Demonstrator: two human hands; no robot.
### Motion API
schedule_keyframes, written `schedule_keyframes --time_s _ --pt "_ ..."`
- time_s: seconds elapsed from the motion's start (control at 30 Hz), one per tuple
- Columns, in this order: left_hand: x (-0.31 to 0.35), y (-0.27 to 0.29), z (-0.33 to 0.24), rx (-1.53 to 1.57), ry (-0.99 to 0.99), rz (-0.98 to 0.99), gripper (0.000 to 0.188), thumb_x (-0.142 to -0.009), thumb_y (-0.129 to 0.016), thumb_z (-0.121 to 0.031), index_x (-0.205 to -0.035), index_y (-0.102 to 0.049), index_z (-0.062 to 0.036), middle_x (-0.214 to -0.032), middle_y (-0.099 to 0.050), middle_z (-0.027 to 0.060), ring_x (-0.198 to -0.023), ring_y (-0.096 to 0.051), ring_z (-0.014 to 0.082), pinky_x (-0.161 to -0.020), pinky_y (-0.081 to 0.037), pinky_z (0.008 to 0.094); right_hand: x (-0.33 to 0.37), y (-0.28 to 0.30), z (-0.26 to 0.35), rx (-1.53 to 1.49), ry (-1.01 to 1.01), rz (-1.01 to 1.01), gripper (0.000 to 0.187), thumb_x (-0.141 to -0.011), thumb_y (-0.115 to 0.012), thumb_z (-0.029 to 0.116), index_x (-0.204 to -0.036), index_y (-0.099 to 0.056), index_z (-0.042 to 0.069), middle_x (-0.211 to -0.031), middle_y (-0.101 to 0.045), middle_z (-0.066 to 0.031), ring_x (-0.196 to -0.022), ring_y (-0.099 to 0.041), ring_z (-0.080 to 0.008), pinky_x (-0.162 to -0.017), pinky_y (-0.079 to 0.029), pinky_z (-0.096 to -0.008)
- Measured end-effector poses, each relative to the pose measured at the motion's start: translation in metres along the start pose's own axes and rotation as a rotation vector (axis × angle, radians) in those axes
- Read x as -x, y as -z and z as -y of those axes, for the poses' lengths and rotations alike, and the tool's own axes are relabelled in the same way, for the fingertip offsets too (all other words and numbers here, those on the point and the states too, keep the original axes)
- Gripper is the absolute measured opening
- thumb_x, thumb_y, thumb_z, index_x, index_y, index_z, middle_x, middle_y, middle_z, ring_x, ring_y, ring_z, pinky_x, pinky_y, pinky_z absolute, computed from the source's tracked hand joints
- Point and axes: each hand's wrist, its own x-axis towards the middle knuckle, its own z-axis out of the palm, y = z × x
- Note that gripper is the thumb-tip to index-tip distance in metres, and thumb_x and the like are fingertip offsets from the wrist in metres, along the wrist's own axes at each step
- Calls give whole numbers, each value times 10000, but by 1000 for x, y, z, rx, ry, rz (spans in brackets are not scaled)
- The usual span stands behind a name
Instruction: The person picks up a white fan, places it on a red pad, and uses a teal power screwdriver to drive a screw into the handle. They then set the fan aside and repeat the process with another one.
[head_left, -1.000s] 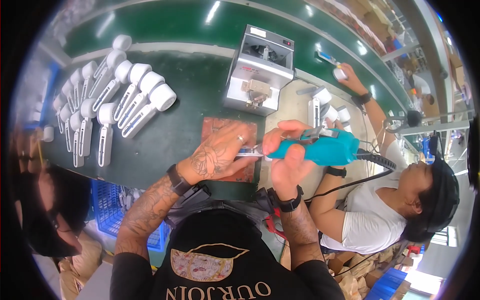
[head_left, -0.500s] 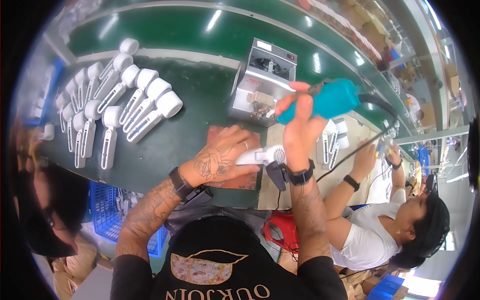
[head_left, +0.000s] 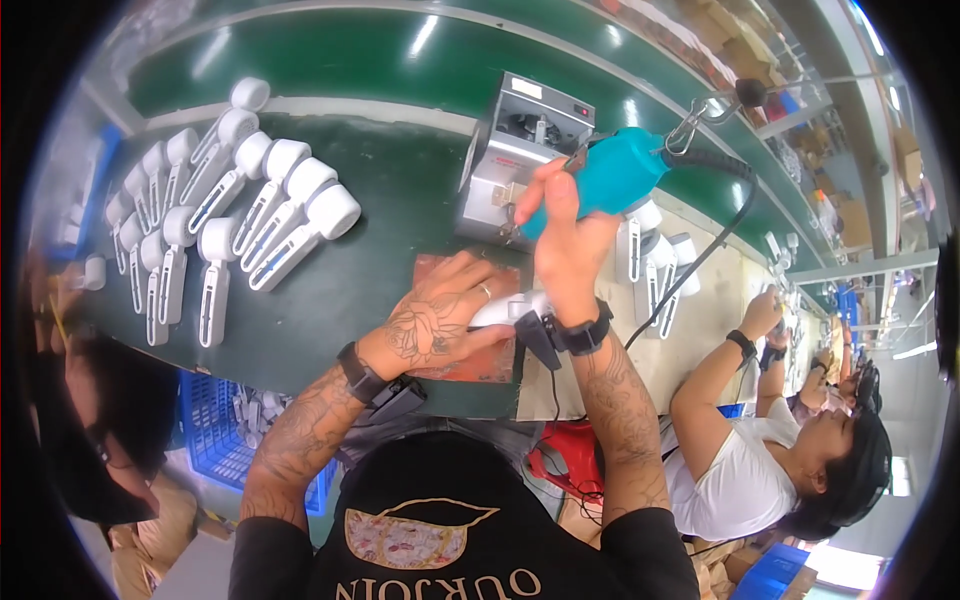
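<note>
Left hand [head_left: 430,318] grips a white handheld fan [head_left: 493,312] lying crosswise over the red mat [head_left: 472,368] (head mostly hidden); right hand [head_left: 578,235], right of the mat, holds a teal electric screwdriver [head_left: 612,172].

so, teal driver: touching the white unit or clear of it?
Clear: the right hand holds the teal driver away from the white unit, with the grey machine behind it; tip hard to make out.

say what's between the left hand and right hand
A white handheld device, held by the left hand over a reddish mat, partly hidden by the right hand, in the head view.
</note>
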Motion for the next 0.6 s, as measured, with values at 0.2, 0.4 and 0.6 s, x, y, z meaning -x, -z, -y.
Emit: schedule_keyframes --time_s 0.2,0.4,0.6 --pt "-1 -2 -1 -16 0 -24 552 -830 -733 -299 -1284 -579 -24 -1107 -579 128 -1042 -533 324 -948 -460 417 47 34 20 -60 -39 46 439 -989 -603 406 -1096 -550 -16 -721 -575 -72 -657 -567 -167 -609 -468 -307" --pt "-2 -1 -2 -24 21 -33 457 -804 -776 -317 -1180 -664 -82 -1117 -608 86 -1065 -549 296 -940 -465 411 54 35 17 -43 -80 35 535 -969 -615 463 -1122 -534 -44 -739 -576 -74 -662 -563 -171 -622 -467 -315" --pt "0 -3 0 20 50 -22 448 -807 -772 -309 -1174 -662 -78 -1133 -609 87 -1081 -550 309 -956 -457 431 55 33 8 4 -107 52 479 -980 -606 429 -1077 -536 -35 -741 -576 -80 -666 -566 -174 -622 -468 -317"
